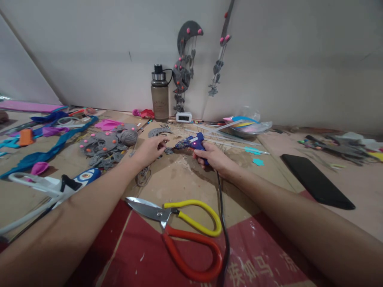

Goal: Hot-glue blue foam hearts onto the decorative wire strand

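My right hand (213, 156) is wrapped round the handle of a blue glue gun (194, 141) with a small red light on its body. Its nozzle points left, at a small grey felt piece (169, 151) lying on the cardboard. Just left of the nozzle is my left hand (154, 149), thumb and fingers drawn together; what they pinch, if anything, is too small to make out. Behind that hand lies a grey crescent-shaped felt piece (160, 130). Grey yarn (143, 176) trails on the cardboard below the left wrist.
Large scissors (161, 214) with yellow and red handles lie in front. A black cord (222, 207) runs from the glue gun. Grey felt pieces and a yarn ball (128, 136) sit left, a phone (317, 181) right, clear sticks (236, 142) and a bottle (160, 97) behind.
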Tool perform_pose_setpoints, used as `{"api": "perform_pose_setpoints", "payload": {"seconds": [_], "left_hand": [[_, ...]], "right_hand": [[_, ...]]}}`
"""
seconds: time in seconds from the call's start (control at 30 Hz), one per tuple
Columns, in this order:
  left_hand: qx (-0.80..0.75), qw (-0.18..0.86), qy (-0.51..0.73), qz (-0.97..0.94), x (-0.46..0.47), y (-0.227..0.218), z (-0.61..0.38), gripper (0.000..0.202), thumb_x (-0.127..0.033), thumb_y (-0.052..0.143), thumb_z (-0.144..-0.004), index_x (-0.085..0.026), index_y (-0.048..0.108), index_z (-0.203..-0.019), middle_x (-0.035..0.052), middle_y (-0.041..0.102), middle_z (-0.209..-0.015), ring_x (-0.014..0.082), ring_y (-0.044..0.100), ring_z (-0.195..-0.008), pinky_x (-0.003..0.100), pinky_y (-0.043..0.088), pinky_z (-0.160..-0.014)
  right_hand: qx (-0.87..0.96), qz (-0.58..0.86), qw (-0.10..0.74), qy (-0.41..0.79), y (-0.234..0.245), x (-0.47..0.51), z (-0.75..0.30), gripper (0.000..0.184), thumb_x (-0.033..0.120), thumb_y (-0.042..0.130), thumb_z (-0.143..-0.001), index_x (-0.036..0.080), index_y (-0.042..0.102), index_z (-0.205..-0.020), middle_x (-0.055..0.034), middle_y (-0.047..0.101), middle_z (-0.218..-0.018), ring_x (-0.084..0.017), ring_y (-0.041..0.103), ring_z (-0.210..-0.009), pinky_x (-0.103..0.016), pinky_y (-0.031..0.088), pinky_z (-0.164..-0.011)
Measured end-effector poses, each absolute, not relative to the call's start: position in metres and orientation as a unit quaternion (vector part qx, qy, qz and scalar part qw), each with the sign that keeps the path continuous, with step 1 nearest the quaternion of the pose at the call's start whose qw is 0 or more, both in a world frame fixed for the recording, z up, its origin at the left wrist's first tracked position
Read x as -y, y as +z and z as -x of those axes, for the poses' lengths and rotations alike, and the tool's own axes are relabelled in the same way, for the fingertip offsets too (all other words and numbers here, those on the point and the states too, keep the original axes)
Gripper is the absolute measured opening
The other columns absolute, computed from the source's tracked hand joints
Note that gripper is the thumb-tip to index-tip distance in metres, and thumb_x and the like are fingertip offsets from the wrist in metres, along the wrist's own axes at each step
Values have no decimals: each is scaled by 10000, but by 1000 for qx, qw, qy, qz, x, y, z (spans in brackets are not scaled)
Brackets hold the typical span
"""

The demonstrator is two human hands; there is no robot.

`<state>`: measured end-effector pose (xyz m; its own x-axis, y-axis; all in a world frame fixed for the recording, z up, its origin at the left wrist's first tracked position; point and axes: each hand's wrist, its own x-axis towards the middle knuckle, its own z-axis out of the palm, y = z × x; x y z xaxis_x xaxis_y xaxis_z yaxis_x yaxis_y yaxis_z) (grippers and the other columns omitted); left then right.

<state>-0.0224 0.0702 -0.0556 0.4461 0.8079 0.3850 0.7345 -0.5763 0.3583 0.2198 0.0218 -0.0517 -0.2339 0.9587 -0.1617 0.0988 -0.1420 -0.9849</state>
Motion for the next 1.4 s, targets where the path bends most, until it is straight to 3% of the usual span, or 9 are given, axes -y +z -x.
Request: {"api": "perform_pose_setpoints", "payload": {"seconds": [0.33, 0.6, 1.4], "left_hand": [[-455, 67, 264, -848, -68, -54, 22, 316, -137, 514, -772, -159, 633, -1064, 43, 701, -877, 168, 636, -781, 290, 499, -753], [-457, 66, 263, -847, -69, -55, 22, 328, -139, 519, -770, -152, 630, -1079, 44, 703, -873, 171, 641, -791, 292, 496, -765], [-452, 60, 265, -850, -68, -55, 22, 317, -129, 519, -776, -158, 635, -1069, 43, 698, -874, 172, 639, -789, 285, 493, -750]], "right_hand": [[537, 478, 393, 574, -57, -23, -222, 116, 274, 559, -802, 224, 481, -871, 60, 497, -595, -56, 377, -394, -167, 268, -343], [552, 476, 388, 564, -55, -24, -220, 165, 268, 579, -777, 222, 493, -911, 47, 549, -693, -50, 397, -425, -162, 311, -345], [555, 483, 389, 555, -53, -21, -219, 124, 256, 549, -800, 224, 454, -874, 62, 502, -624, -56, 378, -405, -167, 290, -337]]}}
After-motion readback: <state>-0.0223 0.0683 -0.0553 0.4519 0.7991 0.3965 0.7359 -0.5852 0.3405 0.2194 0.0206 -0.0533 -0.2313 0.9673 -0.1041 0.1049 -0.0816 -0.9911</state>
